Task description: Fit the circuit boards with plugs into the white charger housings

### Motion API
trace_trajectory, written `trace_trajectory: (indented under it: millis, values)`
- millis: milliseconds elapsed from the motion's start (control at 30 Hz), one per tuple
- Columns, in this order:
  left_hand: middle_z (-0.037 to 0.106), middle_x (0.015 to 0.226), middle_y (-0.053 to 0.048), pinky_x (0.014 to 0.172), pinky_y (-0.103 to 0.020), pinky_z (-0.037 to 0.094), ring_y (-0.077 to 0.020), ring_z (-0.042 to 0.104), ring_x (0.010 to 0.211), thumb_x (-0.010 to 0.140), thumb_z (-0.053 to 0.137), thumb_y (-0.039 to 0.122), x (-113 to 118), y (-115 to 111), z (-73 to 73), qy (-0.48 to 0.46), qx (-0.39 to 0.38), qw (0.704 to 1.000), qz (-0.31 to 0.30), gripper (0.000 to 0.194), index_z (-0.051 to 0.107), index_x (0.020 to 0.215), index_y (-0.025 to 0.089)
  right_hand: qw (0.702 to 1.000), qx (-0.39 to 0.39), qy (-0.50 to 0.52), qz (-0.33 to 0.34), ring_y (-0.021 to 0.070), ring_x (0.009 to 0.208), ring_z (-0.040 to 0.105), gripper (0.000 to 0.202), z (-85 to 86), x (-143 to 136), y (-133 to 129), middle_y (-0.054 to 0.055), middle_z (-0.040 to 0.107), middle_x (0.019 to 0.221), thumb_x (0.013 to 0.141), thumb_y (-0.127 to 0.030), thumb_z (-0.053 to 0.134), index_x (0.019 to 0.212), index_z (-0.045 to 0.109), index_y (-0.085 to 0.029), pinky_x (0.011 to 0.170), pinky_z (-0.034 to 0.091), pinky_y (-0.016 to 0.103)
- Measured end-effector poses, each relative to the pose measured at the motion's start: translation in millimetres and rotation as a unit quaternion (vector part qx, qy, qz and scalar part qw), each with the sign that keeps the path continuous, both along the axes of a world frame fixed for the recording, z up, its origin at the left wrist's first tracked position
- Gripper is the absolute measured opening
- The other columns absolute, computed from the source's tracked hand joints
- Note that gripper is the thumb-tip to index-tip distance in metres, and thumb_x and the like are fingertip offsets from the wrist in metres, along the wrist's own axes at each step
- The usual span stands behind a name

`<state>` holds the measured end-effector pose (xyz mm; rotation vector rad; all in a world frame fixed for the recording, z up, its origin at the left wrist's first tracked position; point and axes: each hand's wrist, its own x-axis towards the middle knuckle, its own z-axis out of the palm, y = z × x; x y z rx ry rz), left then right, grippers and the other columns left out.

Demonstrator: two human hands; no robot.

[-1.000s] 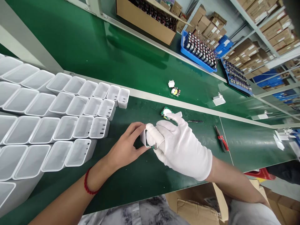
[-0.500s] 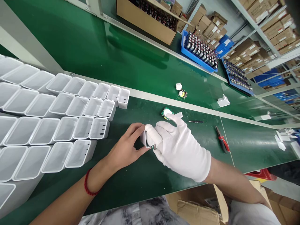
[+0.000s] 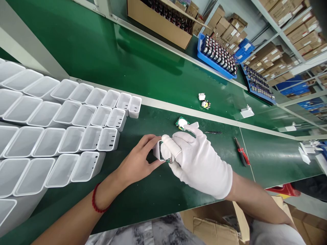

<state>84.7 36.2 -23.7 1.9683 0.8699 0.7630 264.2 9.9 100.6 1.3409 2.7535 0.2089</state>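
Note:
My left hand (image 3: 139, 156) is bare, with a red cord bracelet at the wrist. Its thumb and fingers grip a small white plastic housing (image 3: 156, 152) on both sides. At the housing's open end sits a green circuit board (image 3: 166, 153) with a round white part. My right hand (image 3: 199, 161), in a white glove with a wrapped index finger, closes on that board; the fingers hide part of it. Just beyond lies a second green circuit board (image 3: 182, 122) with a white disc, beside a small white piece (image 3: 195, 125).
Rows of open white housings (image 3: 81, 166) stand at left. Red-handled pliers (image 3: 242, 154) and a thin black tool (image 3: 213, 132) lie right. A green belt (image 3: 158, 81) carries small electronic parts (image 3: 205, 104). Behind it are a blue tray (image 3: 217, 63) and a cardboard box (image 3: 158, 23).
My right hand has shifted slightly right, and more of the board at the housing's end shows. Small parts on the belt have moved right. My left hand has barely moved.

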Motion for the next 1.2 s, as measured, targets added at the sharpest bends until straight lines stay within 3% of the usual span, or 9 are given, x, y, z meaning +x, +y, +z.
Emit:
trace_trajectory:
  millis: [267,400,733,967,1100,1200]
  values:
    - [0.052,0.126,-0.011,0.053,-0.024,0.061,-0.0215,0.066,0.095,0.085,0.066,0.033,0,-1,-1.0,-0.001,-0.013,1.000,-0.009,0.051,0.046,0.132,0.027,1.000,-0.005,-0.005,0.001,0.0273,0.095,0.058,0.051,-1.5,0,-3,0.015,0.068,0.097,0.085,-0.014,0.052,0.134,0.047,0.001,0.102,0.034,0.054]
    - [0.052,0.126,-0.011,0.064,-0.027,0.064,-0.0209,0.066,0.096,0.084,0.067,0.032,0,0,-0.3,-0.002,0.000,1.000,-0.006,0.052,0.046,0.131,0.025,1.000,-0.007,-0.010,-0.002,0.0270,0.094,0.058,0.049,0.5,-2,-2,0.014,0.068,0.095,0.086,-0.014,0.052,0.132,0.048,0.001,0.102,0.034,0.054]
    - [0.052,0.126,-0.010,0.054,-0.023,0.060,-0.0208,0.066,0.095,0.085,0.065,0.032,0,0,1.1,0.001,-0.019,1.000,-0.013,0.051,0.047,0.132,0.027,0.999,-0.018,-0.028,-0.016,0.0268,0.094,0.058,0.053,0.3,-3,-3,0.014,0.067,0.098,0.085,-0.015,0.054,0.135,0.046,0.002,0.103,0.034,0.053]
    - [0.053,0.125,-0.010,0.069,-0.029,0.063,-0.0229,0.064,0.102,0.086,0.063,0.030,0,0,2.9,0.022,0.010,1.000,-0.008,0.045,0.049,0.127,0.023,0.999,-0.006,-0.043,-0.021,0.0273,0.090,0.060,0.047,-0.5,-7,-3,0.014,0.067,0.094,0.087,-0.014,0.051,0.131,0.050,0.002,0.101,0.036,0.053]
    - [0.051,0.126,-0.012,0.062,-0.026,0.061,-0.0262,0.062,0.108,0.084,0.063,0.027,-1,1,-0.1,0.034,0.014,0.999,-0.021,0.041,0.052,0.123,0.020,0.998,-0.004,-0.056,-0.021,0.0261,0.084,0.059,0.041,-3.6,-16,-4,0.012,0.066,0.086,0.088,-0.008,0.047,0.128,0.053,0.002,0.100,0.036,0.053]
    - [0.052,0.122,-0.011,0.052,-0.021,0.058,-0.0225,0.064,0.099,0.084,0.064,0.027,-2,0,0.1,0.021,-0.007,0.999,-0.028,0.039,0.054,0.121,0.022,0.998,-0.050,-0.029,-0.030,0.0280,0.092,0.060,0.048,-1.1,-17,-1,0.013,0.067,0.093,0.088,-0.019,0.057,0.131,0.050,0.001,0.106,0.033,0.054]
